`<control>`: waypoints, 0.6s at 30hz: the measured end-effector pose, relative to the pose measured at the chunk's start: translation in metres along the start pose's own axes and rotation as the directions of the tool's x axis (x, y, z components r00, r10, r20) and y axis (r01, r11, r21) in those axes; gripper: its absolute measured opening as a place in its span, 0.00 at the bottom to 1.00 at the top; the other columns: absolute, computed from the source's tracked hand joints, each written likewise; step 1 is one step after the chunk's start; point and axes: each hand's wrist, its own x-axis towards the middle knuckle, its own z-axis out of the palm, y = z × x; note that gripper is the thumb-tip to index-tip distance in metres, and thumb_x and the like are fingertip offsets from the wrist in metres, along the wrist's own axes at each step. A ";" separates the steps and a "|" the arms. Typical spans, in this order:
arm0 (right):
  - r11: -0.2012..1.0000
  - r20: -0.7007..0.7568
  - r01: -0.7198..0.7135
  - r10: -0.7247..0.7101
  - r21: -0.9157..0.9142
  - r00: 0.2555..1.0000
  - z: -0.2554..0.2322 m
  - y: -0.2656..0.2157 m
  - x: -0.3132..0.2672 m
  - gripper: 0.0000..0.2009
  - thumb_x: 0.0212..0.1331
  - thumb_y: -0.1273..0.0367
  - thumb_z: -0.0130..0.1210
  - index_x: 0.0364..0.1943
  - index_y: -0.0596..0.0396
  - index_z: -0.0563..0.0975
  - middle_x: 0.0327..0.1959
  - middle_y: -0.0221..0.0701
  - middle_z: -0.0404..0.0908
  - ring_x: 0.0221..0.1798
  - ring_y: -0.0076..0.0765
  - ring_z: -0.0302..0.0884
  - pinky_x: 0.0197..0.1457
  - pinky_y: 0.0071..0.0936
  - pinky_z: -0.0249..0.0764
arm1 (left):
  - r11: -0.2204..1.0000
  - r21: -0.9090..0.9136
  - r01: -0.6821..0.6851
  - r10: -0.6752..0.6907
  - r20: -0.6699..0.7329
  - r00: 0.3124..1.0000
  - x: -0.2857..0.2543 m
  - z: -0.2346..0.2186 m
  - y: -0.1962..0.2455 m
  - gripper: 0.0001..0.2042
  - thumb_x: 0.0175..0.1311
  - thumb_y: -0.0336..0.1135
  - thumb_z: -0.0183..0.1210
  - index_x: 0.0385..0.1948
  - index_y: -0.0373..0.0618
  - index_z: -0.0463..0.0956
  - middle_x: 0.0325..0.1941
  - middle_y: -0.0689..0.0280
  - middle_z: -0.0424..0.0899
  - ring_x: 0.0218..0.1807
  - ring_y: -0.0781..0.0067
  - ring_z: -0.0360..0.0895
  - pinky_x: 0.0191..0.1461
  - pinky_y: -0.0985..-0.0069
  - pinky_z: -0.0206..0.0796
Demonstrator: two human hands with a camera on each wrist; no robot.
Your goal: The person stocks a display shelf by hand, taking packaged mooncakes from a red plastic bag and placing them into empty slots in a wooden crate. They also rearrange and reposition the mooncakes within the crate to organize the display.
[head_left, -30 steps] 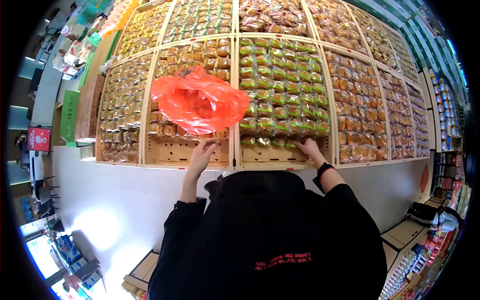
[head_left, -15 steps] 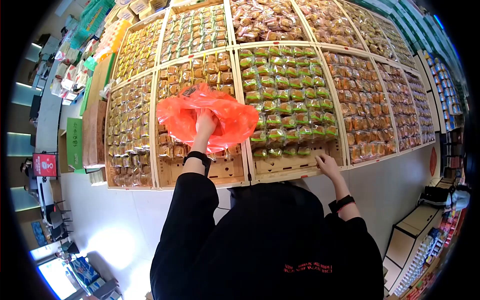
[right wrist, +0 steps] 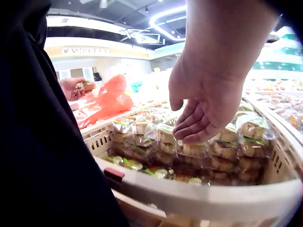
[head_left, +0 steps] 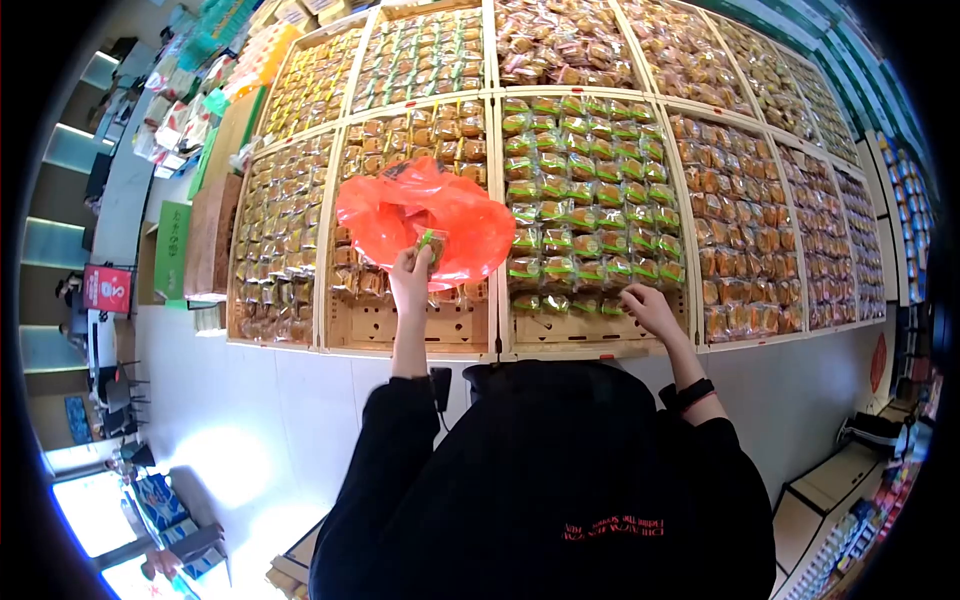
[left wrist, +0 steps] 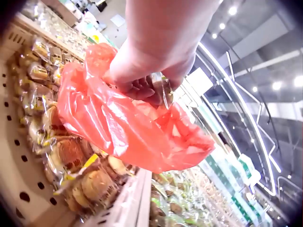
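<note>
In the head view my left hand [head_left: 408, 280] pinches a small wrapped bun [head_left: 433, 240] with a green label at the near rim of a red plastic bag [head_left: 475, 235]. The bag lies with its mouth spread over a crate of wrapped buns with yellow strips [left wrist: 97, 184]. My right hand [head_left: 650, 308] hovers over the front of the neighbouring crate of green-labelled buns [head_left: 585, 215]. Seen from the right wrist, its fingers [right wrist: 196, 127] hang relaxed above the wrapped buns, holding nothing.
Slatted crates of wrapped buns stretch left, right and behind; a divider [head_left: 497, 250] separates the two nearest. Brown cardboard boxes [head_left: 213, 240] stand at the left end, beside a green sign [head_left: 172, 250]. Pale floor [head_left: 270, 400] shows below the front edge.
My left hand reached into the bag, then drew back to its near rim, now with the bun in its fingers. My right hand pulled away from the green-labelled buns and now hovers near them.
</note>
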 end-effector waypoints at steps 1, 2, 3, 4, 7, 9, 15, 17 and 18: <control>0.998 0.019 0.041 -0.042 0.039 0.999 -0.001 -0.013 0.003 0.12 0.57 0.65 0.49 0.33 0.62 0.75 0.24 0.34 0.79 0.28 0.24 0.75 0.35 0.22 0.71 | 1.000 0.003 0.000 0.001 -0.013 1.000 -0.011 -0.002 -0.001 0.11 0.60 0.37 0.53 0.34 0.38 0.71 0.25 0.69 0.74 0.25 0.83 0.71 0.31 0.84 0.66; 0.998 0.030 0.048 -0.049 0.038 0.998 -0.001 -0.025 0.007 0.12 0.57 0.65 0.49 0.33 0.62 0.75 0.24 0.34 0.79 0.28 0.24 0.75 0.35 0.22 0.71 | 0.991 -0.136 0.009 -0.011 -0.009 1.000 -0.021 -0.003 -0.002 0.10 0.60 0.37 0.53 0.35 0.38 0.71 0.25 0.70 0.74 0.26 0.84 0.71 0.31 0.85 0.65; 0.993 0.070 0.095 -0.100 0.069 0.992 0.000 -0.036 0.011 0.12 0.57 0.65 0.49 0.33 0.62 0.75 0.25 0.33 0.79 0.28 0.24 0.75 0.35 0.21 0.71 | 0.962 -0.274 0.017 -0.019 -0.003 1.000 -0.028 -0.002 -0.002 0.10 0.61 0.36 0.53 0.35 0.39 0.71 0.26 0.70 0.74 0.26 0.84 0.70 0.30 0.85 0.65; 0.985 0.106 0.139 -0.150 0.100 0.983 -0.001 -0.048 0.013 0.12 0.57 0.65 0.48 0.33 0.62 0.75 0.25 0.32 0.79 0.28 0.23 0.74 0.35 0.21 0.71 | 0.961 -0.275 0.015 -0.019 -0.012 1.000 -0.040 0.004 0.012 0.10 0.61 0.36 0.53 0.35 0.39 0.71 0.26 0.70 0.74 0.26 0.84 0.70 0.30 0.85 0.65; 0.955 0.189 0.261 -0.285 0.144 0.940 0.001 -0.083 0.015 0.13 0.59 0.64 0.49 0.35 0.62 0.75 0.27 0.30 0.79 0.30 0.21 0.74 0.35 0.20 0.71 | 0.926 -0.348 0.149 -0.082 0.198 0.977 -0.063 0.024 0.036 0.09 0.62 0.34 0.50 0.37 0.39 0.72 0.27 0.70 0.74 0.27 0.84 0.71 0.32 0.85 0.66; 0.935 0.241 0.254 -0.313 0.247 0.919 0.006 -0.093 0.018 0.13 0.59 0.64 0.49 0.37 0.62 0.75 0.28 0.30 0.78 0.31 0.21 0.74 0.35 0.20 0.70 | 0.938 -0.306 0.165 -0.078 0.278 0.957 -0.069 0.038 0.041 0.10 0.62 0.34 0.49 0.39 0.38 0.71 0.28 0.69 0.75 0.28 0.84 0.72 0.32 0.84 0.66; 0.850 0.387 0.102 -0.338 0.517 0.858 0.006 -0.109 0.009 0.13 0.58 0.65 0.52 0.42 0.60 0.74 0.31 0.27 0.77 0.32 0.18 0.72 0.36 0.18 0.70 | 0.993 -0.100 0.061 0.005 0.554 0.832 -0.092 0.096 0.052 0.14 0.61 0.31 0.51 0.45 0.34 0.70 0.36 0.66 0.78 0.38 0.81 0.75 0.39 0.82 0.71; 0.825 0.386 0.100 -0.363 0.557 0.848 0.004 -0.099 0.007 0.13 0.57 0.68 0.53 0.43 0.60 0.73 0.34 0.26 0.77 0.34 0.17 0.71 0.37 0.18 0.70 | 0.996 -0.049 0.078 -0.033 0.602 0.798 -0.097 0.108 0.051 0.14 0.61 0.31 0.51 0.45 0.35 0.70 0.37 0.66 0.77 0.38 0.81 0.75 0.40 0.82 0.70; 0.824 0.378 0.095 -0.354 0.558 0.855 0.002 -0.093 0.005 0.13 0.57 0.68 0.53 0.43 0.60 0.73 0.34 0.26 0.77 0.34 0.17 0.71 0.37 0.18 0.70 | 0.996 0.001 0.090 -0.070 0.638 0.767 -0.100 0.114 0.051 0.14 0.61 0.31 0.52 0.46 0.35 0.70 0.37 0.66 0.77 0.37 0.81 0.74 0.41 0.82 0.69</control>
